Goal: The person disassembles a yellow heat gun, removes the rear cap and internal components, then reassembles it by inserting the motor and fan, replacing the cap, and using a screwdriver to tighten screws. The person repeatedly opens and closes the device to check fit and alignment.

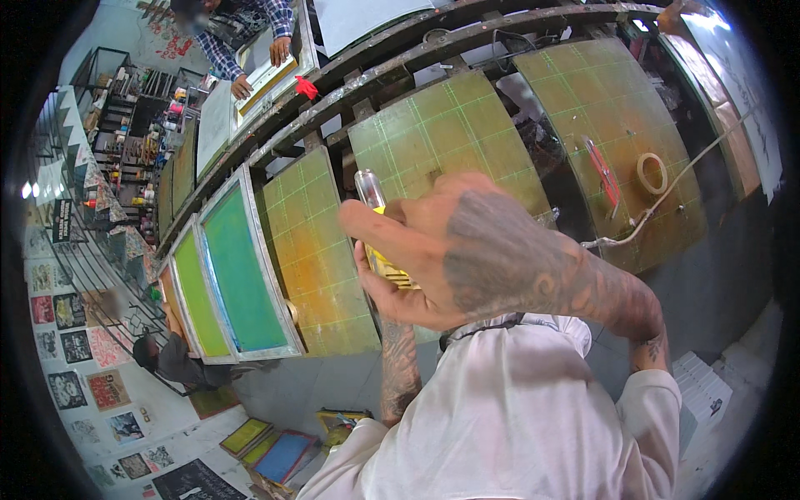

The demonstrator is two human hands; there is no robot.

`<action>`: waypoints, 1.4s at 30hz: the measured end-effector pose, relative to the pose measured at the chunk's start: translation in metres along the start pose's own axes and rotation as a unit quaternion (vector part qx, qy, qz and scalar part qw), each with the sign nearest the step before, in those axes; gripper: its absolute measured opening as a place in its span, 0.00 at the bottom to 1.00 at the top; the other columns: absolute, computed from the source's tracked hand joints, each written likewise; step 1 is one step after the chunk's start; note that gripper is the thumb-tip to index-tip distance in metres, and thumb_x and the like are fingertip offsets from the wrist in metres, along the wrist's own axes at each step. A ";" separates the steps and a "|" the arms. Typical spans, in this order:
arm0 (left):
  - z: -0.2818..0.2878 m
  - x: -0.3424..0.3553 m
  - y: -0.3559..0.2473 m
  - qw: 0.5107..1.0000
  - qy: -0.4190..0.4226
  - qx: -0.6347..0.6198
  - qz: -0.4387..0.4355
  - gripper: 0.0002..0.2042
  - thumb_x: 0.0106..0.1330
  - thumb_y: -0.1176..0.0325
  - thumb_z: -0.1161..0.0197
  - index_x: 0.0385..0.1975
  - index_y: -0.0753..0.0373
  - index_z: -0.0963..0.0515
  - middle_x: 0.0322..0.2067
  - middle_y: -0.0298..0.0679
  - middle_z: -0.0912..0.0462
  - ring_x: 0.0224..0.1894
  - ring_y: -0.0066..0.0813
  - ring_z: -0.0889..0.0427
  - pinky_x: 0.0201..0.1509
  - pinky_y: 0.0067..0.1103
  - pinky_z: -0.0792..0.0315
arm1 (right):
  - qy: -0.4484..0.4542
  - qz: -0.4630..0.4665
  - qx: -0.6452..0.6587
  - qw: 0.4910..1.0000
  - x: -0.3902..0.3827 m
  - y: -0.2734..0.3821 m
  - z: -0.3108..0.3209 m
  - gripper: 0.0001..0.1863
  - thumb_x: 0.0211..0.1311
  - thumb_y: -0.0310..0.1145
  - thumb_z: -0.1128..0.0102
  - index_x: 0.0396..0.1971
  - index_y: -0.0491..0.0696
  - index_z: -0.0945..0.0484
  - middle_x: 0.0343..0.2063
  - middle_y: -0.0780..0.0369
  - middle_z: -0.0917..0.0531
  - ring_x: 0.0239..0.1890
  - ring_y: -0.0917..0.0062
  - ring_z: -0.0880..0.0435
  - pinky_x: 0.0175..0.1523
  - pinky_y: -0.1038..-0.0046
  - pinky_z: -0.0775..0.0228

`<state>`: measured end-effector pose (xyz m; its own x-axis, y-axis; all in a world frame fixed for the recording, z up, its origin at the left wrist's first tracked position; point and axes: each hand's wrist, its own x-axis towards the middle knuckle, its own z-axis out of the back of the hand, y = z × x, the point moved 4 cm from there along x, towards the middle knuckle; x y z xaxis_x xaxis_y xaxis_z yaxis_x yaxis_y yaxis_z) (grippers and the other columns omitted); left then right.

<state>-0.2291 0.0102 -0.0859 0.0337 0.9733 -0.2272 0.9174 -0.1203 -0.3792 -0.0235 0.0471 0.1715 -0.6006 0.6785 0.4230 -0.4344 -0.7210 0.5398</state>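
My right hand, tattooed across its back, is closed around a yellow tool-like object with a clear or silvery cylindrical end. The cylinder sticks up past my fingers, pointing away from me. Most of the yellow part is covered by the fingers, so its exact kind cannot be made out. My left forearm rises from below toward the same spot. The left hand itself is hidden behind the right one. Beneath and beyond lies a greenish board marked with light green grid lines.
A similar board at right carries a red cutter-like tool, a tape roll and a pale cable. Left stand framed screens, one teal. A person in checked sleeves works at the far left; another person is lower left.
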 end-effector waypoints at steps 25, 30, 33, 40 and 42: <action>0.011 -0.056 -0.011 0.998 -0.022 -0.012 -0.054 0.33 0.77 0.46 0.49 0.69 0.70 0.35 0.58 0.54 0.21 0.55 0.47 0.16 0.61 0.43 0.20 | 0.014 0.054 0.038 0.998 0.011 0.005 -0.015 0.17 0.51 0.38 0.31 0.37 0.43 0.17 0.23 0.57 0.14 0.28 0.59 0.11 0.36 0.59 0.20; -0.002 -0.037 0.002 1.000 0.002 -0.014 -0.010 0.33 0.77 0.46 0.50 0.69 0.70 0.35 0.57 0.55 0.21 0.55 0.47 0.16 0.61 0.43 0.19 | 0.127 -0.023 0.010 0.992 0.006 0.005 0.017 0.14 0.53 0.37 0.30 0.33 0.42 0.16 0.23 0.55 0.14 0.30 0.58 0.11 0.36 0.61 0.18; 0.006 -0.051 -0.009 0.999 -0.018 -0.008 -0.042 0.33 0.78 0.46 0.50 0.69 0.70 0.35 0.57 0.55 0.21 0.55 0.47 0.16 0.61 0.43 0.19 | 0.083 0.039 0.043 0.995 0.010 0.003 -0.001 0.14 0.55 0.37 0.32 0.34 0.41 0.16 0.22 0.53 0.15 0.30 0.58 0.11 0.34 0.61 0.19; -0.004 -0.033 0.002 1.000 0.000 -0.002 -0.004 0.33 0.78 0.46 0.50 0.69 0.70 0.35 0.57 0.55 0.21 0.55 0.47 0.15 0.60 0.43 0.18 | 0.022 0.044 -0.012 0.999 0.008 0.000 0.001 0.18 0.54 0.34 0.32 0.45 0.43 0.17 0.25 0.53 0.14 0.29 0.59 0.11 0.35 0.61 0.18; -0.002 -0.040 0.001 1.000 -0.008 0.000 -0.011 0.33 0.78 0.46 0.50 0.69 0.70 0.35 0.57 0.55 0.21 0.55 0.47 0.15 0.60 0.43 0.18 | 0.025 0.072 0.021 0.997 0.001 0.003 0.001 0.18 0.55 0.35 0.32 0.45 0.43 0.15 0.26 0.54 0.14 0.29 0.59 0.11 0.36 0.61 0.18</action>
<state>-0.2283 -0.0286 -0.0752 0.0072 0.9726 -0.2325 0.9177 -0.0988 -0.3848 -0.0241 0.0458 0.1741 -0.6872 0.5606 0.4620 -0.3134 -0.8025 0.5077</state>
